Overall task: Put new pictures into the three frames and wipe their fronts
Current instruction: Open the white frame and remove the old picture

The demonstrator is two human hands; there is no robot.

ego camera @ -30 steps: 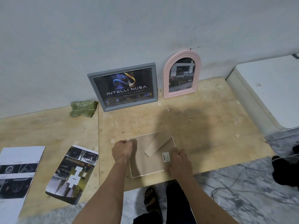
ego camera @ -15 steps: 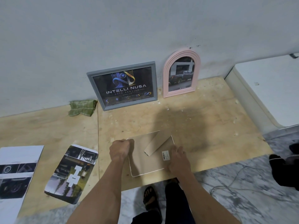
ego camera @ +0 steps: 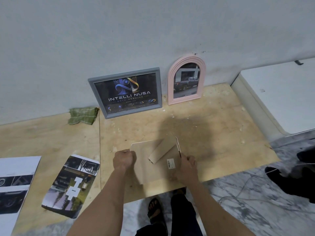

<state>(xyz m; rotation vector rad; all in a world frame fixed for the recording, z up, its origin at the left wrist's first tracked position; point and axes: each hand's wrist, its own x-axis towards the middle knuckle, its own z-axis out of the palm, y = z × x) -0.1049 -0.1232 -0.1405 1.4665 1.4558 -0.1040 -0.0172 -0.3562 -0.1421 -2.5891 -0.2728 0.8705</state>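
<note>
Left hand (ego camera: pixel 123 158) and right hand (ego camera: pixel 187 166) each grip a side of the back-up picture frame (ego camera: pixel 153 166), tilted at the plywood board's (ego camera: pixel 213 133) near edge.

board (ego camera: pixel 213 133) back edge: cloth (ego camera: pixel 83 115) left, square frame (ego camera: pixel 127 92) middle, arched frame (ego camera: pixel 186 80) right, both leaning on wall | front edge: third frame (ego camera: pixel 153 160) face down, between hands | left: photo print (ego camera: pixel 71 184), paper sheet (ego camera: pixel 15 183) beyond it
</note>
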